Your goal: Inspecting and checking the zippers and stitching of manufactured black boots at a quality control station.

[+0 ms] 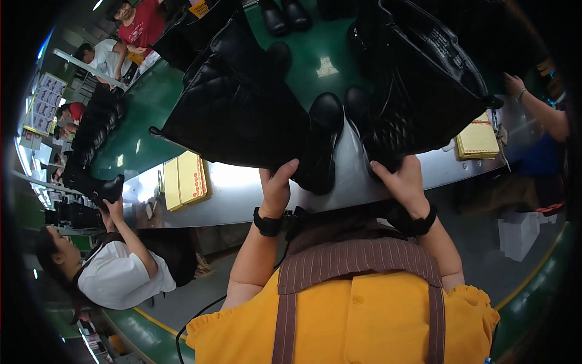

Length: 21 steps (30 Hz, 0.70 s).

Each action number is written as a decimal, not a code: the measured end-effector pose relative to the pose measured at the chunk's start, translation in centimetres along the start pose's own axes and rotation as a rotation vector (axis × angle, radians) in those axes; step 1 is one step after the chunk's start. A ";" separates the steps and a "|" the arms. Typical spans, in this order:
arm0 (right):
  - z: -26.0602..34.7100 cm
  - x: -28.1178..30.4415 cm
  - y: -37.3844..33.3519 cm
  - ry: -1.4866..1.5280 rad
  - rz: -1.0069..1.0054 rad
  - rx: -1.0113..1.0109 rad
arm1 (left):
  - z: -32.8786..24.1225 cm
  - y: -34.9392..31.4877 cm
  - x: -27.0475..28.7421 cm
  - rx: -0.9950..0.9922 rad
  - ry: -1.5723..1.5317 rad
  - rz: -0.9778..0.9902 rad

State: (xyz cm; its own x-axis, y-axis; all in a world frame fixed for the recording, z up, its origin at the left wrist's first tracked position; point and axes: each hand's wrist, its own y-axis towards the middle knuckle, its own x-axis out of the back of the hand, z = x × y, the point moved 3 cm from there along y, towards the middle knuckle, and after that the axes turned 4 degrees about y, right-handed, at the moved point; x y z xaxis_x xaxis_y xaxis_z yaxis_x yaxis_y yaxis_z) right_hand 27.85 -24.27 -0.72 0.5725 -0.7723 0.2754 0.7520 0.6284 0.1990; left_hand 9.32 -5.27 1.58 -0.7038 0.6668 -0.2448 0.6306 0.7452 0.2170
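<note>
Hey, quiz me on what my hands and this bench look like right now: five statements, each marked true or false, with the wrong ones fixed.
1. Your left hand is on a black boot. True.
2. Your right hand is on a yellow stack. False: your right hand is on a second boot.
3. You wear a dark band on each wrist. True.
4. The left yellow bundle lies on the green surface. False: it lies on the metal strip.
5. The white-topped co-worker at left is touching a boot. True.
</note>
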 end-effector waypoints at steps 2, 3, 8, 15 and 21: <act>-0.2 0.6 0.1 -0.022 0.029 -0.074 | 0.3 -0.3 0.1 -0.063 0.376 0.023; 0.1 0.6 0.2 -0.018 0.045 -0.094 | 0.7 -0.4 -0.2 -0.028 0.578 0.044; -0.2 1.3 0.8 0.137 0.094 -0.164 | -0.3 -0.7 -1.3 0.344 0.331 0.027; -0.6 2.0 -1.5 0.893 0.012 -0.358 | 0.1 -2.9 -1.4 0.429 -0.275 0.060; -0.1 1.4 -2.3 1.126 0.053 -0.429 | 1.6 -3.6 -1.2 0.444 -0.371 0.108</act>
State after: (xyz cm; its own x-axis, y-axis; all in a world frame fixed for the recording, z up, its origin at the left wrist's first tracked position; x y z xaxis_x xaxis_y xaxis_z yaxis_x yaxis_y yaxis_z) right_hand 26.98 -26.83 -0.86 0.4091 -0.5290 -0.7435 0.6439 0.7447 -0.1756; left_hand 8.47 -8.77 -0.39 -0.5169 0.6346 -0.5746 0.8253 0.5478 -0.1374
